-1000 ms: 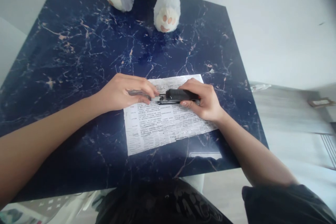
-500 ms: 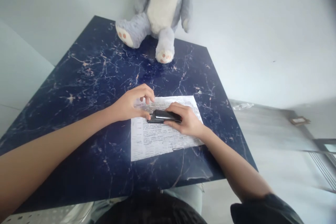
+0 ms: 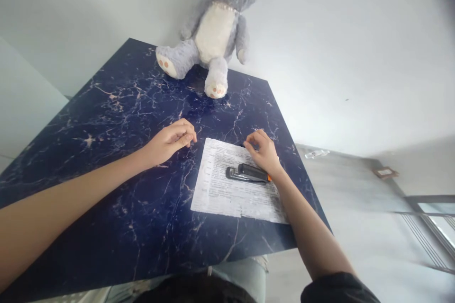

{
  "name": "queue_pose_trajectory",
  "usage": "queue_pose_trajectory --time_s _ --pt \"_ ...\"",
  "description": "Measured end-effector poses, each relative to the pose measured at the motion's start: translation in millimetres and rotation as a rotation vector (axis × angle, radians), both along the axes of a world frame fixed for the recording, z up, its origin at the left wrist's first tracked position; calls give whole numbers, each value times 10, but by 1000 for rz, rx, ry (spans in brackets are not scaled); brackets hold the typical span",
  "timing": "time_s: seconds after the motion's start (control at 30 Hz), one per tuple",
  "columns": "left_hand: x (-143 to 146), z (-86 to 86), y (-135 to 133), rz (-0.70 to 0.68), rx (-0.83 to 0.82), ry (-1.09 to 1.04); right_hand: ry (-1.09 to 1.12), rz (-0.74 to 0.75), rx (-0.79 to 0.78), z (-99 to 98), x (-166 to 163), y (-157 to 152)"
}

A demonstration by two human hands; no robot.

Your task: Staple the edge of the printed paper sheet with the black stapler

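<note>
A black stapler [image 3: 249, 173] with an orange bit at its rear end lies on a printed sheet of paper [image 3: 227, 194]. My right hand [image 3: 263, 151] is at the sheet's upper right edge, just beyond the stapler, fingers curled in toward the thumb. A small dark spot shows by its fingertips; what they hold, if anything, is hidden. To the left of the sheet, apart from it, my left hand [image 3: 172, 142] hovers or rests over the table with thumb and fingers drawn together and nothing visible in them.
The dark blue marbled table [image 3: 117, 151] stands against a pale wall. A grey and white plush toy [image 3: 215, 33] sits at its far edge. Beyond the table's right side, a clear plastic item [image 3: 317, 153] and a small brown object [image 3: 385, 172] lie lower down.
My right hand has let go of the stapler, which now lies on the sheet. Sheet and stapler have shifted right and turned clockwise. My left hand has drawn back left and its fingers have closed.
</note>
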State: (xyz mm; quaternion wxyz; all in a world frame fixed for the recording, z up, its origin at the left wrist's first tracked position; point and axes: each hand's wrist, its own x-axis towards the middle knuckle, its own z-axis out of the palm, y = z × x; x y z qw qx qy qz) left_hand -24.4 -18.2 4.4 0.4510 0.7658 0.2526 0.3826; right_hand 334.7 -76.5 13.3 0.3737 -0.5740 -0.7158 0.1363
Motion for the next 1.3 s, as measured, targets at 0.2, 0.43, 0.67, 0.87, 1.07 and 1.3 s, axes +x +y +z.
queue_pose_trajectory --time_s 0.2,0.43,0.67,0.87,1.07,1.3 --pt "11 -7 15 51 15 33 2 291 -261 250 283 -42" --pt "7 -41 21 42 6 39 -314 281 -159 11 159 -5" --pt "14 -30 22 63 24 76 -214 305 -22 -199 -266 51" --pt "57 -44 -24 195 196 237 -169 357 -1 -218 -668 176" --pt "54 -105 -106 311 512 606 -217 424 29 -244 -1030 308" --pt "-9 -103 -58 435 409 463 -462 179 21 -316 -322 129"
